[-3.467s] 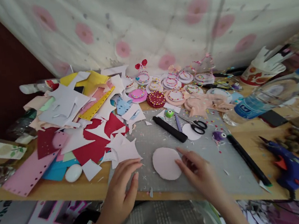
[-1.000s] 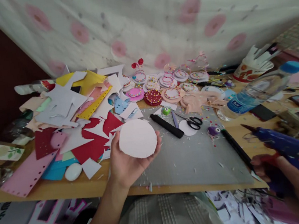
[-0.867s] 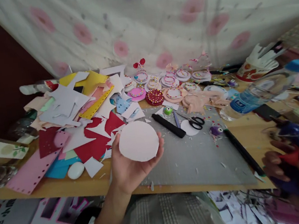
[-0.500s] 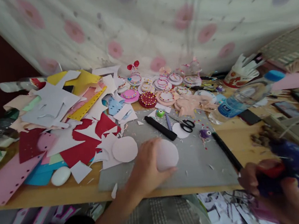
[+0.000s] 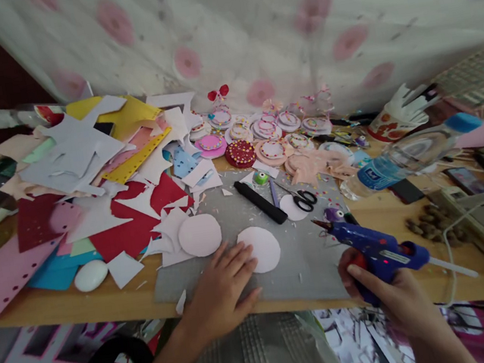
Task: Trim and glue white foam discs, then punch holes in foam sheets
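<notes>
My left hand (image 5: pixel 223 289) lies with its fingers stretched out, the fingertips on the left edge of a pale foam circle (image 5: pixel 263 249) that rests flat on the grey mat (image 5: pixel 300 275). Another pale circle (image 5: pixel 200 235) lies just to the left. In my right hand (image 5: pixel 387 290) is a blue hot glue gun (image 5: pixel 372 244), fingers wrapped round its handle near the red trigger. Its nozzle points left above the mat, and a white glue stick (image 5: pixel 454 266) juts from its back. Black-handled scissors (image 5: pixel 304 200) and a thick black pen-like tool (image 5: pixel 260 201) lie beyond the circle.
Cut foam scraps (image 5: pixel 75 151) are heaped on the left. Small decorated hats (image 5: pixel 240 153) stand in rows at the back. A water bottle (image 5: pixel 410 158) lies tilted at the right, near a paper cup (image 5: pixel 395 115). A white cord (image 5: pixel 449 248) loops behind the glue gun.
The foam circle, lifted in my left hand before, now lies flat on the mat with that hand opened beside it. My right hand has brought the glue gun up and left over the mat.
</notes>
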A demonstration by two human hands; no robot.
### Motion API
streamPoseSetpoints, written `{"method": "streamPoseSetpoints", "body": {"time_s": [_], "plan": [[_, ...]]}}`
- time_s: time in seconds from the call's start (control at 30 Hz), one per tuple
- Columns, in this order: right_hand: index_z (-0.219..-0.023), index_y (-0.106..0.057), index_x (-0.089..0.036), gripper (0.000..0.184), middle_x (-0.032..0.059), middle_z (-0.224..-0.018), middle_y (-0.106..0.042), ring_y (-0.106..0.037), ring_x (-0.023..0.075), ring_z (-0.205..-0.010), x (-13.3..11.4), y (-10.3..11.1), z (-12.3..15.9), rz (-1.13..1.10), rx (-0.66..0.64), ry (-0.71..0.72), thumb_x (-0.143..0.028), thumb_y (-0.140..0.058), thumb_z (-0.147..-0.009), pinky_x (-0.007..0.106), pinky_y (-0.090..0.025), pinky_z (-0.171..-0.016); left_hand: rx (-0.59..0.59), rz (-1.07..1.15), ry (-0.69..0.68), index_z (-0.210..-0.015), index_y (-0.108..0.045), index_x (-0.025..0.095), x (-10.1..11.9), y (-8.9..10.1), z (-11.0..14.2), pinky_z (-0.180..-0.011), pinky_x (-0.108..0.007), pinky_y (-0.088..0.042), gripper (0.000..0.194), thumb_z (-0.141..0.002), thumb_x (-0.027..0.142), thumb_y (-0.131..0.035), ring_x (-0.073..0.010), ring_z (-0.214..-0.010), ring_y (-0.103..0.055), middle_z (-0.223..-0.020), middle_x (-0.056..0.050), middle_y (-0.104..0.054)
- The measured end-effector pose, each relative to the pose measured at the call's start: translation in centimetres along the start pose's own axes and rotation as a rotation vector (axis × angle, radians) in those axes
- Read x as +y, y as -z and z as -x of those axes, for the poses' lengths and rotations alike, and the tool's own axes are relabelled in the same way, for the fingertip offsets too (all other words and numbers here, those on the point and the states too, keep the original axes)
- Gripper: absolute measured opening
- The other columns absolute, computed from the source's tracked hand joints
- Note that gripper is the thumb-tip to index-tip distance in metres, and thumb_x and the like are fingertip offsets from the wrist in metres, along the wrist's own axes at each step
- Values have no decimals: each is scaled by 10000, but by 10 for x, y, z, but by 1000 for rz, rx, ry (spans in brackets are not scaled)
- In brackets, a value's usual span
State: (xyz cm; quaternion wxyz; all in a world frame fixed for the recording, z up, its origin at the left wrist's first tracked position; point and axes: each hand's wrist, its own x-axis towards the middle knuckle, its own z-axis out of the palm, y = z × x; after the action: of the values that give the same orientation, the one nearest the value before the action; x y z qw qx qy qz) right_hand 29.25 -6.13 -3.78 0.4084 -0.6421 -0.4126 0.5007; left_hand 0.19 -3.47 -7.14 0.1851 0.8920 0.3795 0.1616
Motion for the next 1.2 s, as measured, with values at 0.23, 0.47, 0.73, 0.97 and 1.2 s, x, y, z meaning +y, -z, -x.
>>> {"method": "streamPoseSetpoints", "body": {"time_s": [0.23, 0.47, 0.73, 0.97, 1.2], "plan": [[-600, -579, -174, 452, 23, -491, -575, -494, 118, -386, -3, -32, -12, 150, 63, -56, -594, -746, -617, 241, -417, -382, 41, -85, 4, -1285, -551, 130, 5, -11, 2, -1141, -528, -281, 395, -954, 321, -450, -268, -1369, -398, -1454, -130, -479], [-671, -586, -179, 369, -13, -458, -544, -468, 112, -343, -4, -49, -18, 307, 34, -80, -528, -704, -649, 244, -403, -359, 95, -81, 29, -1341, -507, 131, 25, -41, 13, -1162, -482, -213, 466, -949, 376, -445, -253, -1392, -354, -1490, -107, -435], [-782, -619, -166, 419, 9, -553, -588, -514, 124, -441, -8, -50, -26, 314, -157, -114, -570, -691, -700, 247, -433, -435, 231, -92, 87, -1364, -495, 110, 25, -55, 15, -1171, -436, -170, 529, -920, 395, -469, -253, -1382, -361, -1475, -131, -452], [-713, -601, -171, 420, 47, -649, -625, -590, 155, -590, -18, -43, -22, 403, -389, -33, -552, -521, -872, 268, -475, -585, 268, -129, 106, -1357, -500, 90, 25, -62, 12, -1145, -443, -218, 505, -932, 356, -443, -252, -1326, -438, -1425, -138, -513], [-649, -588, -174, 469, 27, -585, -565, -498, 137, -531, -5, -47, -25, 615, -282, 53, -568, -473, -876, 254, -391, -496, 275, -160, 85, -1332, -526, 75, 23, -64, 11, -1129, -436, -262, 498, -918, 342, -460, -267, -1322, -446, -1422, -151, -512]]}}
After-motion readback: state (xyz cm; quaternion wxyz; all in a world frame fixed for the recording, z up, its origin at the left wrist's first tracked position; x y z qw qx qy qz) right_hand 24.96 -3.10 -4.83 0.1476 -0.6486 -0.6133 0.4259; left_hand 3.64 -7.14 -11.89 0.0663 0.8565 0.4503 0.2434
